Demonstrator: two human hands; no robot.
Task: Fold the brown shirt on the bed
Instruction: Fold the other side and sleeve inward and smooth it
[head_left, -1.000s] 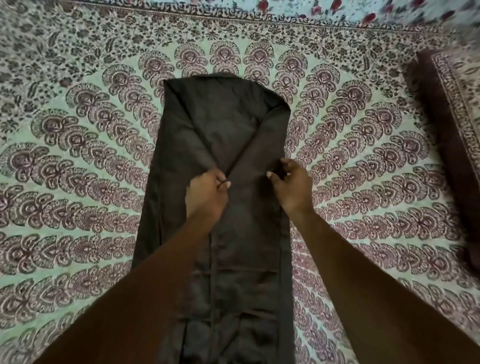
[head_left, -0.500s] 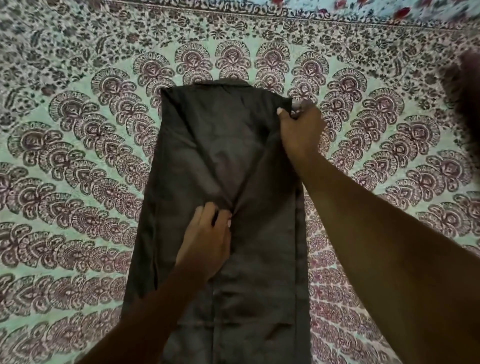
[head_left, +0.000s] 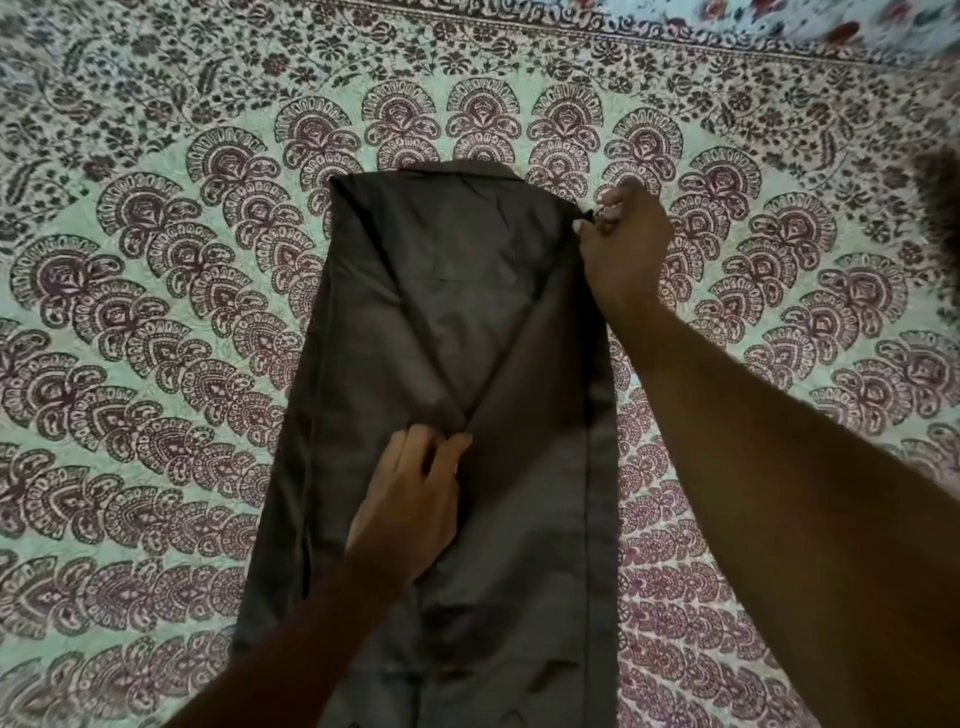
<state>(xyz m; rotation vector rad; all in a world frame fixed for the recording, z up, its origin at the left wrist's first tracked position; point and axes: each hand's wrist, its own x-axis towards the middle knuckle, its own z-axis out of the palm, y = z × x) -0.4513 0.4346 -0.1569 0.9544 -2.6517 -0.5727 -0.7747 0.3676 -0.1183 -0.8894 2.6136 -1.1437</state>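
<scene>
The brown shirt (head_left: 441, 322) lies lengthwise on the patterned bed sheet (head_left: 156, 364), folded into a long narrow strip with both side flaps turned inward to form a V. My left hand (head_left: 410, 499) rests on the middle of the shirt, its fingers pressing where the two flaps meet. My right hand (head_left: 623, 244) pinches the shirt's far right corner at the shoulder fold. The near end of the shirt runs out of view at the bottom.
The bed sheet with its maroon fan pattern spreads on all sides of the shirt. A dark blurred shape (head_left: 940, 218) sits at the right edge. A floral cloth (head_left: 779, 21) borders the far side.
My right hand moved from the shirt's middle up to its far right corner and took hold there. My left hand stayed at the centre fold, its fingers now flatter on the cloth.
</scene>
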